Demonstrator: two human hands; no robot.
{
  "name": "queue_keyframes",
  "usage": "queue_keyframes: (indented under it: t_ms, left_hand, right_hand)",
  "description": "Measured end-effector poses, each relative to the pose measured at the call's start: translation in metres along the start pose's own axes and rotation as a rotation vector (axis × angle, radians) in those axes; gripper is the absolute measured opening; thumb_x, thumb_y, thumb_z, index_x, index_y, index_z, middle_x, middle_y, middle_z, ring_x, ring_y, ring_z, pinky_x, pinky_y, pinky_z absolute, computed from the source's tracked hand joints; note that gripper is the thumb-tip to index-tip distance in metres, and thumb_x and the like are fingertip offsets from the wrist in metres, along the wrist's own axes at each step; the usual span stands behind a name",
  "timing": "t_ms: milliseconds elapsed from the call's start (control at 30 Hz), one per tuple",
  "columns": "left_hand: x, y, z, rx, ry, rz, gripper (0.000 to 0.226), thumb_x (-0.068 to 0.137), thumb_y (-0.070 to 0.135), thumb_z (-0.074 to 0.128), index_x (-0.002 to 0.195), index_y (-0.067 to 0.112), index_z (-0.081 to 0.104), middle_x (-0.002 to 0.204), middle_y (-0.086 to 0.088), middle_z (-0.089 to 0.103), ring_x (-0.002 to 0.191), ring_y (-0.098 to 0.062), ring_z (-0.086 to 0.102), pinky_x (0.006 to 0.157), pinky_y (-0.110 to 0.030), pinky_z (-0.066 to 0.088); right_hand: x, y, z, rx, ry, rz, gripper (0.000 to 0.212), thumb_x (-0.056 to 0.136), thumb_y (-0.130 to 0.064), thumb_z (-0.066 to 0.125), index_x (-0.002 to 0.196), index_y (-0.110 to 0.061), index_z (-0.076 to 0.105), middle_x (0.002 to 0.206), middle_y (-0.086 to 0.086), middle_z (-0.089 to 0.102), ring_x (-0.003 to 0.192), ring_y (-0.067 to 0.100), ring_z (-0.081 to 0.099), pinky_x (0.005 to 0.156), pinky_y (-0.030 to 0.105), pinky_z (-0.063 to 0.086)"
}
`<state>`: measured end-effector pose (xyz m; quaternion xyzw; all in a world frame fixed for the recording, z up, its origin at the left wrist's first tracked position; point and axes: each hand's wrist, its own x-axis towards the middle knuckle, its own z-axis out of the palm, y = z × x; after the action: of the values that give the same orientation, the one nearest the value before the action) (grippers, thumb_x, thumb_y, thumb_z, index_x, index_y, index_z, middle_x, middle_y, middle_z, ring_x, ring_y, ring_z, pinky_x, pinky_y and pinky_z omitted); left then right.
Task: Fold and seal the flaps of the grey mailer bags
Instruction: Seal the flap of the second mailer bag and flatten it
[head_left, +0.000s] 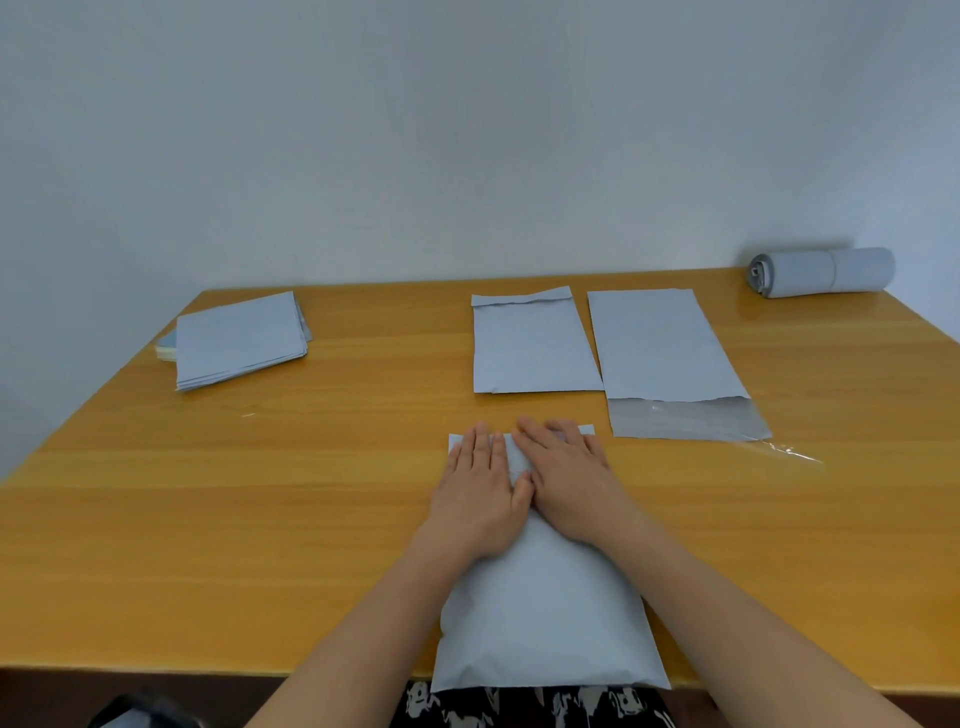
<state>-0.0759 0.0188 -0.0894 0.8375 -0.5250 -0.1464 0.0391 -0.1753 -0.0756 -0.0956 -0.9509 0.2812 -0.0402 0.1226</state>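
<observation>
Two hands lie flat, mine, fingers straight and spread: left hand (480, 491) and right hand (566, 475) press side by side on the far end of a grey mailer bag (545, 613), covering its flap. The bag's near end overhangs the worktop (260, 493) edge. Beyond my fingertips lie two more flat mailers (530, 343), one with its flap (685, 418) open. No writing is legible anywhere.

Both flat hands, the left hand (480, 486) and the right hand (563, 475), cover the far end of the stuffed grey plastic mailer bag (545, 613), hiding its flap. A dark blurred object (140, 712) is cut off by the bottom edge. Beneath the stack of flat grey mailers (239, 338), a pale sliver is too small to identify.
</observation>
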Motion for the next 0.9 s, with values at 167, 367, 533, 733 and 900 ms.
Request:
queue_keyframes:
  t_ms: [167,367,533,733,900]
  left_hand:
    - [-0.001,-0.001,-0.001,0.024,0.0,0.018,0.061,0.101,0.039,0.015,0.151,0.01,-0.004,0.158,-0.012,-0.013,0.145,-0.019,-0.015,0.118,-0.034,-0.009]
    - [0.0,-0.001,0.001,0.029,0.003,0.005,0.063,0.1,0.043,0.014,0.151,0.011,-0.004,0.158,-0.013,-0.012,0.145,-0.02,-0.015,0.119,-0.035,-0.008]
    - [0.0,-0.001,0.004,0.038,0.012,-0.003,0.067,0.099,0.048,0.015,0.151,0.01,-0.004,0.158,-0.016,-0.013,0.146,-0.023,-0.015,0.119,-0.037,-0.007]
    - [0.001,-0.002,0.006,0.063,0.016,-0.026,0.07,0.097,0.052,0.016,0.151,0.013,-0.005,0.157,-0.017,-0.014,0.145,-0.027,-0.016,0.119,-0.041,-0.006]
    - [-0.001,0.0,0.006,0.075,0.019,-0.057,0.071,0.096,0.054,0.017,0.152,0.016,-0.005,0.157,-0.02,-0.014,0.145,-0.031,-0.015,0.119,-0.043,-0.004]
  right_hand:
    - [-0.006,0.004,-0.001,-0.062,-0.045,0.012,0.055,0.1,-0.037,0.02,0.153,-0.024,0.01,0.16,-0.009,0.002,0.147,0.008,-0.003,0.12,0.038,-0.002]
    - [-0.011,0.004,-0.004,-0.079,-0.057,0.074,0.058,0.099,-0.04,0.017,0.153,-0.023,0.008,0.16,-0.008,0.0,0.146,0.007,-0.004,0.119,0.042,-0.007]
    - [-0.016,0.009,-0.006,-0.143,-0.031,0.124,0.062,0.098,-0.049,0.016,0.153,-0.021,0.009,0.161,-0.006,0.004,0.147,0.009,-0.001,0.118,0.045,-0.006]
    - [-0.022,0.011,-0.005,-0.186,-0.004,0.167,0.068,0.096,-0.054,0.014,0.153,-0.018,0.011,0.161,-0.002,0.007,0.147,0.012,-0.001,0.118,0.046,-0.008]
    - [-0.026,0.011,-0.006,-0.236,-0.015,0.208,0.074,0.095,-0.058,0.01,0.153,-0.012,0.009,0.161,0.004,0.007,0.148,0.014,0.001,0.118,0.047,-0.008]
